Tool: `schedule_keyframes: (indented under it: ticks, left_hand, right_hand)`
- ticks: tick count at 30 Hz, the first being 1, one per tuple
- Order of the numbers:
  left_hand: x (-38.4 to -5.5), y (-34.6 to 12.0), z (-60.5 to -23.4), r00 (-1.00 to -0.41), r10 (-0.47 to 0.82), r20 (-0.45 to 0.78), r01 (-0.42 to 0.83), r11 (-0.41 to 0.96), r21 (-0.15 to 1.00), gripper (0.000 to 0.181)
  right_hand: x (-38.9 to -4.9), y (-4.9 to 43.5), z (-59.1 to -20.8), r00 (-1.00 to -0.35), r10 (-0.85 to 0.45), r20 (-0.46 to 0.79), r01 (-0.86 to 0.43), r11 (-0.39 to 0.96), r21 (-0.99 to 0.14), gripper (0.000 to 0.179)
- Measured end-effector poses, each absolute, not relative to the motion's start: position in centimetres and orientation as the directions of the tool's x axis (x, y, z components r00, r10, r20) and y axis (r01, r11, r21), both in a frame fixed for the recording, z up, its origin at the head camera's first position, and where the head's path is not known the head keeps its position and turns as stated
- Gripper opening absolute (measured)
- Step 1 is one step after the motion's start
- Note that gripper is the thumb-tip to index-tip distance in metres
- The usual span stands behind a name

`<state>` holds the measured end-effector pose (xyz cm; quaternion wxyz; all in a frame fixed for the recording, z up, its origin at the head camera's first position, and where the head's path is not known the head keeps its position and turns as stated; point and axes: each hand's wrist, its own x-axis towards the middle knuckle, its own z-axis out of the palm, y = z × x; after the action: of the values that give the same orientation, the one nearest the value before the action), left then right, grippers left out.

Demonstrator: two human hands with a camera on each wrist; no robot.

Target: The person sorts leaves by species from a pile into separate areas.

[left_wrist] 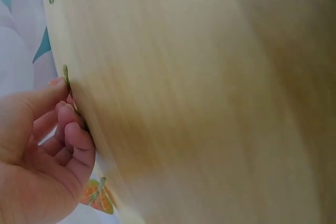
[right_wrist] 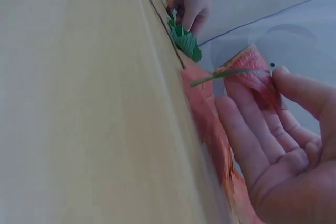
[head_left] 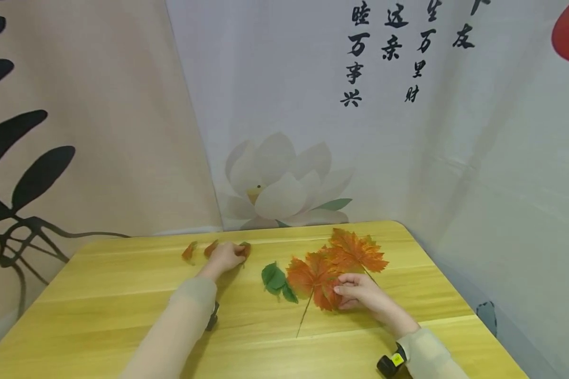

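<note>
Near the table's back edge, my left hand (head_left: 226, 257) pinches a small reddish-orange artificial leaf (head_left: 245, 250) between thumb and fingertips. Its green stem (left_wrist: 66, 72) pokes out past the thumb in the left wrist view. My right hand (head_left: 362, 292) holds a small red leaf (right_wrist: 252, 77) with a green stem between thumb and fingers. That hand is close over two large orange maple leaves, a nearer one (head_left: 315, 276) with a long thin stem and a farther one (head_left: 355, 250) that it overlaps.
Green leaves (head_left: 275, 279) lie left of the maple leaves. Two small orange leaves, one far left (head_left: 188, 251) and one beside the left hand (head_left: 211, 248), lie along the back of the wooden table (head_left: 123, 300). A printed cloth (head_left: 284, 105) hangs behind it.
</note>
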<state>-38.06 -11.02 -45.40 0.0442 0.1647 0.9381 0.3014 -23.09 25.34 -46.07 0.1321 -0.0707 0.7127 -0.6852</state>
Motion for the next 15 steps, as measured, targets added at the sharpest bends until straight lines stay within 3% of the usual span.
schedule_keyframes:
  ticks: [15]
  left_hand:
    - [-38.0, -11.6, -45.3, -0.965, 0.259, -0.043, 0.168, 0.736, 0.655, 0.044]
  right_hand:
    - [-26.8, 20.7, -44.5, -0.945, -0.318, -0.069, 0.038, 0.102, -0.994, 0.027]
